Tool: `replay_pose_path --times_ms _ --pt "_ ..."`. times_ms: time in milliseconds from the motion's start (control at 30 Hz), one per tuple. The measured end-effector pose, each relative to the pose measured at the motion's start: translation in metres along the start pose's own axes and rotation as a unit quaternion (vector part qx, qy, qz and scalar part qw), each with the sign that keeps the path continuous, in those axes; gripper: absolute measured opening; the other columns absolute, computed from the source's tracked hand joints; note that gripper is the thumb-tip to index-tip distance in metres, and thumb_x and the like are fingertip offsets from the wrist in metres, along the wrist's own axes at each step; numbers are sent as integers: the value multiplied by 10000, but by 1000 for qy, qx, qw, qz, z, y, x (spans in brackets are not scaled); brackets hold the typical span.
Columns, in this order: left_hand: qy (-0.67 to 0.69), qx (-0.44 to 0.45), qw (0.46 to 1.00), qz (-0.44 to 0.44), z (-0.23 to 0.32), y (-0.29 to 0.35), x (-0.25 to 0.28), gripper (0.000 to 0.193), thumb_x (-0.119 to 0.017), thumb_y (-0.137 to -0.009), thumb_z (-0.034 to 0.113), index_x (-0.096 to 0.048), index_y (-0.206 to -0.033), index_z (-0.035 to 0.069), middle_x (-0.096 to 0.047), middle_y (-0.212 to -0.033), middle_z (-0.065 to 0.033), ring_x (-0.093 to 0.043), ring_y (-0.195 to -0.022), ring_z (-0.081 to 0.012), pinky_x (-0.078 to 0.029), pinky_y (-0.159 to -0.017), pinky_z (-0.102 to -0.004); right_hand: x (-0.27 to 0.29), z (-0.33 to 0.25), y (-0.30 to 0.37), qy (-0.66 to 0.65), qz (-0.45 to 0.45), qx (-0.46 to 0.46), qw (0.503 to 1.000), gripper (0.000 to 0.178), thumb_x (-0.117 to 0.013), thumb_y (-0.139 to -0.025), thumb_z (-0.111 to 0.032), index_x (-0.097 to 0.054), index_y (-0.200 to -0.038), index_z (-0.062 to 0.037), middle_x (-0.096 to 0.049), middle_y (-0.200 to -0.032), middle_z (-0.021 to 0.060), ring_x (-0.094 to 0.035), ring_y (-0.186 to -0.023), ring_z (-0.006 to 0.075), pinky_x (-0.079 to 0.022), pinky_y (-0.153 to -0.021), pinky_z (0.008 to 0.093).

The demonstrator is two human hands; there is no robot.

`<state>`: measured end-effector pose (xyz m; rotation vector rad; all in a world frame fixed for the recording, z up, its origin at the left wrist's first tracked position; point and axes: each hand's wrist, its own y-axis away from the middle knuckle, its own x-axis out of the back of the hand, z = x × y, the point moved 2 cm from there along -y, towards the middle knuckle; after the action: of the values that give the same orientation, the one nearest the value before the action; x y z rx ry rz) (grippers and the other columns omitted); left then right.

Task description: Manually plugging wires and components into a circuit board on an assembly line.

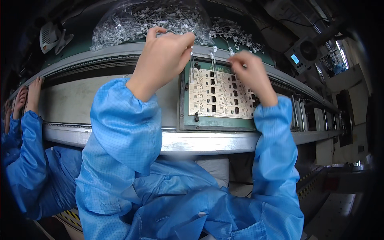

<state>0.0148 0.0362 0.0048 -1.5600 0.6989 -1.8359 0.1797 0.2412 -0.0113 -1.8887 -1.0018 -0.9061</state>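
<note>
In front of me a cream circuit board panel point(204, 105) with black parts on it sits in a green fixture point(224, 123). My left hand point(164, 56) is closed in a pinch over the panel's far left corner, on a white-headed wire lead point(192, 68) whose thin wires hang down to the board. My right hand point(251, 70), slightly blurred, pinches another white-headed lead point(231, 51) at the far right part of the panel. Between the hands, more such leads point(214, 56) stand up from the panel's far edge.
A clear plastic bag point(160, 24) full of these leads lies beyond the rail, with a loose pile point(236, 34) beside it. A metal rail point(200, 143) runs along the near side. At left are another person's hands point(34, 94). A device with a lit screen point(295, 59) stands at right.
</note>
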Motion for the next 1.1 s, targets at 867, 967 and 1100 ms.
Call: replay_pose_path --times_ms 867,967,1100 --pt "-67 -28 988 -139 53 38 -14 67 -692 -790 86 -661 -848 90 -628 -851 -30 -585 -935 -231 -380 -951 -469 46 71 -16 -170 146 -99 970 160 -680 -929 -130 -674 -1032 -7 -666 -826 -9 -612 -784 59 -465 -727 200" --pt "-68 -8 988 -136 56 42 -12 18 -687 -758 85 -678 -773 87 -604 -888 -18 -558 -972 -222 -374 -904 -471 35 65 9 -197 131 -80 968 168 -667 -940 -134 -640 -1049 -9 -654 -811 -12 -617 -792 65 -476 -750 203" --pt "-71 30 986 -147 58 41 -11 33 -709 -779 118 -735 -789 102 -613 -891 6 -547 -991 -225 -357 -921 -458 25 65 11 -139 111 14 984 203 -659 -942 -152 -616 -1109 -45 -671 -942 20 -641 -895 96 -510 -835 246"
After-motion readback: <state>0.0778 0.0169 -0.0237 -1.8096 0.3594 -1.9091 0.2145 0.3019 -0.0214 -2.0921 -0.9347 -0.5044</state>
